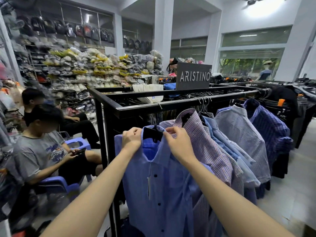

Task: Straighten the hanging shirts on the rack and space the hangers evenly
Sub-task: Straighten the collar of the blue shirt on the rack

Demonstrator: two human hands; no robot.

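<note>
The black rack runs from about nine o'clock off to three o'clock ahead of me, and it holds a row of shirts on hangers: nearest me a blue shirt with dark buttons, just beside it at two o'clock a pink checked shirt, then pale blue ones, a grey striped shirt and, furthest at three o'clock, a dark blue striped shirt. Several bare wire hooks bunch together on the bar above the pink shirt. On top of the rack at twelve o'clock stands a dark sign reading ARISTINO, with a folded cream cloth lying just to its left. The blue shirt hangs at the rack's left end, right under my hands, on a black hanger whose neck shows between its collar points. My left hand grips the left side of the collar, fingers curled over the fabric at the shoulder. My right hand pinches the right collar edge between thumb and curled fingertips, touching the hanger's end. At nine o'clock two people sit on blue plastic stools; the nearer one holds a phone. Behind them, at ten to eleven o'clock, shelves are stacked with bagged clothes.
</note>
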